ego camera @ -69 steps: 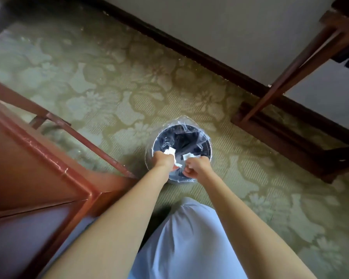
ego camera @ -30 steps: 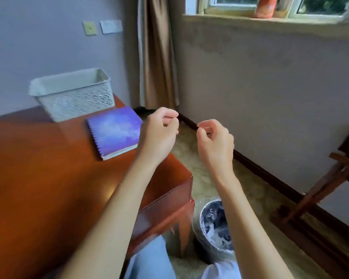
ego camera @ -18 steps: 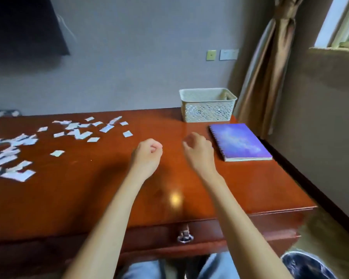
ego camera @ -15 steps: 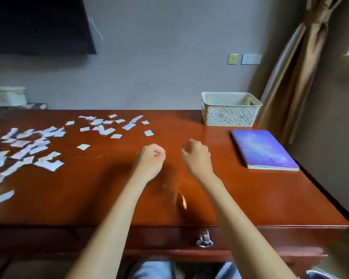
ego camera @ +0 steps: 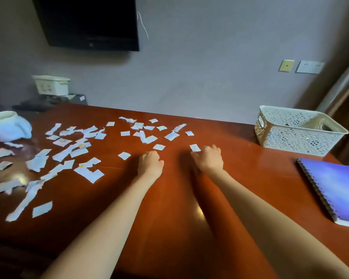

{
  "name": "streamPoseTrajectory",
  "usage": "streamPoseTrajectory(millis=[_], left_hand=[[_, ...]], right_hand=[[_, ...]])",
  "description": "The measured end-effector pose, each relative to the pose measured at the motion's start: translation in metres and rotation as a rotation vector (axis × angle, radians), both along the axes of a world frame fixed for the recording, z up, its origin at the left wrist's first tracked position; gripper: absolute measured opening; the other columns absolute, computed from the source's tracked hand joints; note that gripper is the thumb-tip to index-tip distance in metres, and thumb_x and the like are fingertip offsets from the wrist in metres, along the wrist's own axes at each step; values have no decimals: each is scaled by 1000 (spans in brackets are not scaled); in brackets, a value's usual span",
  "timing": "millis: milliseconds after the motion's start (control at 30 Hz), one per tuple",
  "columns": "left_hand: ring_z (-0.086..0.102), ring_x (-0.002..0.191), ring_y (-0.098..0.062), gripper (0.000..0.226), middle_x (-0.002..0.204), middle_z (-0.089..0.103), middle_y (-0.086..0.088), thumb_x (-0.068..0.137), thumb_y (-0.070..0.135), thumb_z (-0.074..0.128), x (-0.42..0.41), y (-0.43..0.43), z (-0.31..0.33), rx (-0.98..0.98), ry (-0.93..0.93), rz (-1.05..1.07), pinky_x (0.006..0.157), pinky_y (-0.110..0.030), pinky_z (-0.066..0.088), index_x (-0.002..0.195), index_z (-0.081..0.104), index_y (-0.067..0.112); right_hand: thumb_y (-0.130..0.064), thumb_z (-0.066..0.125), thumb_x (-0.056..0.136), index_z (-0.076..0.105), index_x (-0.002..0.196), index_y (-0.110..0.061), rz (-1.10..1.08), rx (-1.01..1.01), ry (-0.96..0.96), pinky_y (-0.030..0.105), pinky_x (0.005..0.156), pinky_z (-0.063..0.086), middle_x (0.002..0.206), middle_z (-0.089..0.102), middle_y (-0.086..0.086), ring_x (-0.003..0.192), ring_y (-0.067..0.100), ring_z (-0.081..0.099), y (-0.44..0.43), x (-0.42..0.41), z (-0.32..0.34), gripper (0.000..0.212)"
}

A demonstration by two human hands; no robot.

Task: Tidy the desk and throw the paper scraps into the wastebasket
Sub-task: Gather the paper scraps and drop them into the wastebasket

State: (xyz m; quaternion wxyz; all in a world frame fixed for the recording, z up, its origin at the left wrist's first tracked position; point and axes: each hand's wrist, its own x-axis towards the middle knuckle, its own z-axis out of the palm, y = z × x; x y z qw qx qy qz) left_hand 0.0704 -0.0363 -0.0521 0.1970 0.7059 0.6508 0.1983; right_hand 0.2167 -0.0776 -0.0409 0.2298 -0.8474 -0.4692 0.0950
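My two bare forearms run out over the desk, and at their ends both hands rest low on the wood, knuckles up and fingers curled under. My left hand is loosely closed with nothing showing in it; my right hand is also curled, its fingertips touching the near edge of one small scrap, which lies flat and is not yet held. To my right, near the edge, lies the notebook, and beyond it the lattice basket, both well apart from the mess. The scraps are spread across the left and middle of the desk, thickest at the left, with a looser band further back by the wall and a pale mug just beside them at the far left. The wastebasket is out of view (so I'd have to turn to find it). To do this step well, I judge it better to rake the nearest pieces together with both hands, dragging them flat along the wood into one heap, and cup the heap between my palms; thin scraps will likely slip if pinched singly or swept off the edge.
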Motion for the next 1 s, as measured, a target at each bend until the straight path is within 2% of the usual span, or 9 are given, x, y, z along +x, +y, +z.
streamPoseTrajectory(millis=[233,300,400,500,600,667,733,867,1000], left_hand=[[34,133,-27,54,145,37,-12,93,29,55,23,66,-1,112,105,-11,101,-35,44,142,38,13],[37,131,-28,50,141,42,-11,91,28,58,26,80,-2,83,112,-37,99,-35,45,137,44,11],[54,115,-27,32,123,58,-11,88,26,63,24,96,-7,25,92,-91,92,-33,49,113,62,6],[61,110,-24,22,108,67,-12,88,26,63,23,104,-8,-45,59,-124,94,-32,48,89,68,5],[56,115,-24,25,116,61,-9,87,25,65,19,104,-5,-35,36,-156,93,-33,48,106,60,9],[47,122,-25,41,128,51,-10,86,29,66,14,103,-3,-18,63,-176,94,-34,47,120,53,11],[41,127,-25,41,133,46,-10,85,35,65,10,104,-2,-6,113,-178,97,-35,44,117,55,11],[44,124,-25,36,130,49,-9,86,34,64,11,107,-3,-15,130,-189,97,-35,44,110,60,8],[54,114,-23,28,121,59,-9,86,22,66,15,110,-1,-7,-1,-160,86,-28,48,108,58,7]], right_hand=[[-45,57,89,52,124,-1,6,-103,-65,39,102,40,139,42,16,131,32,36,55,28,-11,57],[-39,61,87,59,111,1,21,-122,-47,37,94,43,131,47,17,125,32,42,65,35,-14,46],[-34,66,85,61,74,0,43,-119,115,24,55,41,89,62,14,81,26,59,77,47,-12,35],[-23,68,85,69,81,0,96,-59,262,16,42,35,60,56,2,52,14,49,83,51,-5,23],[-22,71,82,68,83,-2,130,70,301,19,47,38,78,70,12,64,20,56,97,51,-2,20],[-18,73,78,63,99,-2,119,88,329,24,53,41,93,72,17,74,23,60,113,52,-2,28],[-17,72,79,55,114,-3,107,26,351,28,62,46,100,70,18,80,25,62,128,53,-3,42],[-22,68,79,58,91,-7,85,-64,234,23,49,39,86,63,10,72,22,56,148,56,-4,22],[-18,74,75,64,102,0,78,-149,243,23,51,39,83,59,8,74,21,55,155,60,-3,34]])
